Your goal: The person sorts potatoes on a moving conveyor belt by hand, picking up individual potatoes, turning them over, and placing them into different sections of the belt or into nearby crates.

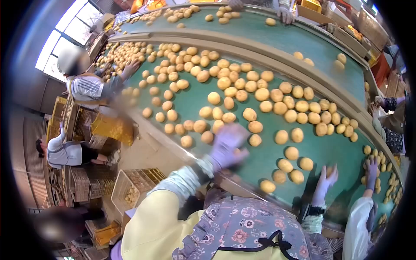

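Note:
Lavender gloves cover both my hands over a green conveyor belt (255, 164) strewn with round yellow potatoes (249, 114). My left hand (229, 145), smeared by motion, reaches over the belt's near side. A bit of a potato shows beside its thumb, and more potatoes lie just past its fingers. Farther right, my right hand (324, 184) is raised over the belt with fingers pointing up, curled round a potato (329, 170) that is partly hidden. Between my hands lies a loose group of potatoes (285, 165).
At right, another person's gloved hand (371, 172) reaches among potatoes. A co-worker (86, 86) stands at the belt's far left. A second belt (251, 32) runs behind a divider. Plastic crates (130, 186) stand on the floor at lower left.

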Demonstrator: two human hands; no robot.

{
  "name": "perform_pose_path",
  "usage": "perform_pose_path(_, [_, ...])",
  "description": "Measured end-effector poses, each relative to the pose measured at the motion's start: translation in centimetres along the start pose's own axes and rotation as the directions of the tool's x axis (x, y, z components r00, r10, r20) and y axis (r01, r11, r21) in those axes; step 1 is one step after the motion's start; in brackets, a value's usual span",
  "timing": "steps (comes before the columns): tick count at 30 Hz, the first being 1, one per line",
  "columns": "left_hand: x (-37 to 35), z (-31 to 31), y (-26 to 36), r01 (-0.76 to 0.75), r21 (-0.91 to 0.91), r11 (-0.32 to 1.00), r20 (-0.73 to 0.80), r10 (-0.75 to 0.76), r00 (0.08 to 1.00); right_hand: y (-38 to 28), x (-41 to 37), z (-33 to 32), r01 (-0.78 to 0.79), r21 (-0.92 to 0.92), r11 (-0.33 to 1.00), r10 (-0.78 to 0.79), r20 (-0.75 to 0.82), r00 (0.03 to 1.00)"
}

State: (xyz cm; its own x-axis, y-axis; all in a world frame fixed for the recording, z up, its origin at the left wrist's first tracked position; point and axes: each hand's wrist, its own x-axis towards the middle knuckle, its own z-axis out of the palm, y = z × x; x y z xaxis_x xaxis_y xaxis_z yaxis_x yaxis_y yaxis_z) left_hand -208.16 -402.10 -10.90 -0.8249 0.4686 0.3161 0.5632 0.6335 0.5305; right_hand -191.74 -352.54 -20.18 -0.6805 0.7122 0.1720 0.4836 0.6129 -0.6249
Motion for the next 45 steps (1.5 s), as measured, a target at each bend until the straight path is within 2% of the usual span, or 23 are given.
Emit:
perform_pose_path(2, [-3.4, 2.4, 2.1, -0.283, -0.166, 0.945, 0.231, 0.316, 0.92, -3.6, 1.0, 7.1, -0.119, 0.596, 0.794, -0.03, 0.233, 0.972])
perform_pose_path(3, [-5.8, 4.3, 2.2, -0.35, -0.186, 0.918, 0.27, 0.39, 0.88, -8.3, 0.4, 9.5, -0.009, 0.52, 0.854, -0.131, 0.232, 0.964])
perform_pose_path(5, [-7.5, 5.4, 1.1, -0.238, -0.242, 0.941, 0.207, 0.289, 0.935, -16.8, -0.9, 13.1, 0.216, 0.265, 0.94, -0.273, 0.204, 0.94])
perform_pose_path(7, [-6.5, 3.0, -2.1, -0.265, -0.073, 0.962, 0.206, 0.274, 0.939, -22.7, -4.1, 17.0, -0.071, 0.646, 0.76, -0.257, 0.399, 0.88])
perform_pose_path(9, [-5.0, -0.7, -6.7, -0.127, 0.215, 0.968, 0.526, -0.005, 0.851, -26.9, -8.1, 18.6, -0.014, 0.623, 0.782, -0.45, 0.579, 0.679])
perform_pose_path(10, [-5.1, -2.9, -10.2, -0.045, 0.369, 0.928, 0.326, -0.084, 0.942, -29.1, -10.0, 19.3, 0.019, 0.623, 0.782, -0.528, 0.646, 0.551])
perform_pose_path(11, [-4.5, -5.7, -13.6, 0.021, 0.424, 0.905, 0.346, -0.183, 0.92, -29.5, -12.7, 19.0, 0.005, 0.68, 0.733, -0.586, 0.628, 0.512])
perform_pose_path(12, [-4.4, -8.6, -16.9, 0.084, 0.481, 0.873, 0.359, -0.284, 0.889, -30.9, -12.8, 17.8, 0.069, 0.616, 0.785, -0.603, 0.734, 0.312])
perform_pose_path(13, [-5.6, -10.7, -20.4, 0.012, 0.447, 0.894, 0.096, -0.061, 0.994, -31.5, -13.8, 16.8, 0.17, 0.637, 0.752, -0.652, 0.678, 0.34])
perform_pose_path(15, [-7.3, -12.5, -26.5, 0.085, 0.642, 0.762, -0.057, -0.063, 0.996, -31.8, -11.6, 15.4, 0.319, 0.606, 0.728, -0.684, 0.616, 0.39])
perform_pose_path(18, [-7.9, -12.3, -28.7, 0.243, 0.469, 0.849, -0.277, -0.12, 0.953, -29.6, -4.3, 13.5, 0.533, 0.298, 0.792, -0.606, 0.271, 0.748])
perform_pose_path(22, [-10.4, -8.9, -21.2, 0.048, 0.141, 0.989, -0.087, -0.036, 0.996, -22.3, 3.3, 12.8, 0.263, 0.059, 0.963, -0.265, 0.027, 0.964])
perform_pose_path(23, [-10.0, -9.7, -19.0, -0.056, 0.135, 0.989, 0.097, 0.043, 0.994, -20.4, 3.7, 14.2, 0.144, 0.234, 0.961, -0.152, 0.015, 0.988])
perform_pose_path(24, [-9.5, -10.2, -18.9, -0.055, 0.156, 0.986, 0.065, 0.046, 0.997, -19.1, 4.0, 15.0, 0.028, 0.405, 0.914, -0.04, 0.023, 0.999])
perform_pose_path(30, [-9.8, -11.7, -23.1, -0.022, 0.11, 0.994, 0.013, 0.021, 1.0, -30.1, 2.0, 26.2, 0.297, -0.097, 0.95, -0.311, -0.215, 0.926])
perform_pose_path(34, [-10.5, -12.7, -25.1, 0.008, 0.101, 0.995, 0.037, -0.012, 0.999, -43.5, -7.8, 30.4, 0.08, 0.584, 0.808, -0.175, 0.108, 0.979])
perform_pose_path(35, [-10.8, -12.8, -25.9, 0.008, 0.114, 0.994, 0.041, -0.012, 0.999, -43.8, -10.1, 30.9, 0.463, 0.111, 0.879, -0.469, 0.368, 0.803])
perform_pose_path(36, [-11.0, -13.0, -26.7, 0.018, 0.143, 0.99, 0.067, -0.028, 0.997, -43.5, -14.1, 33.6, 0.547, 0.231, 0.805, -0.593, 0.353, 0.724])
perform_pose_path(37, [-11.2, -13.2, -27.0, -0.014, 0.133, 0.991, 0.087, 0.002, 0.996, -43.1, -17.4, 35.3, 0.426, 0.444, 0.788, -0.613, 0.505, 0.607])
perform_pose_path(38, [-11.3, -13.4, -27.3, 0.001, 0.114, 0.994, 0.027, -0.004, 1.0, -44.9, -19.9, 31.6, 0.352, 0.358, 0.865, -0.495, 0.726, 0.478])
perform_pose_path(41, [-9.4, -14.2, -24.4, -0.083, 0.012, 0.997, 0.006, 0.082, 0.997, -44.2, -21.2, 27.2, 0.066, 0.616, 0.785, -0.587, 0.705, 0.397])
perform_pose_path(43, [-6.7, -15.2, -19.0, -0.216, -0.05, 0.975, 0.328, 0.22, 0.919, -42.8, -18.1, 22.9, 0.05, 0.542, 0.839, -0.518, 0.766, 0.381])
perform_pose_path(45, [-7.7, -12.3, -21.1, -0.344, -0.05, 0.938, 0.414, 0.333, 0.847, -40.9, -14.1, 18.0, 0.234, 0.368, 0.9, -0.412, 0.544, 0.731])
